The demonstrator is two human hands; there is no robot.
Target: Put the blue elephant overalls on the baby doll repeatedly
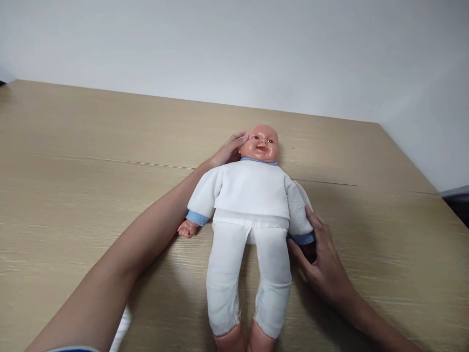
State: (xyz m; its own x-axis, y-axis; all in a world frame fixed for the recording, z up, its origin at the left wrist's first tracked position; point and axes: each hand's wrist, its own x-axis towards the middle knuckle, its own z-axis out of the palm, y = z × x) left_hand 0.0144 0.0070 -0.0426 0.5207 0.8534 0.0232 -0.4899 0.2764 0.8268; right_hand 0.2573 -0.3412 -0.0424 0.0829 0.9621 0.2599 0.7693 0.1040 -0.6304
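A baby doll [252,195] in a white fleece top with blue cuffs and white trousers lies on its back on a wooden table [73,161], head away from me. My left hand [229,150] cups the side of the doll's head, fingers curved against it. My right hand [318,254] rests at the doll's arm near the blue cuff, with fingers wrapped round the doll's hand. The doll's other bare hand [187,228] lies free on the table. Its bare feet reach the bottom edge of the view.
The table ends at a white wall [234,49] behind the doll. A dark object [458,205] sits beyond the table's right edge. Something white [122,327] shows under my left forearm.
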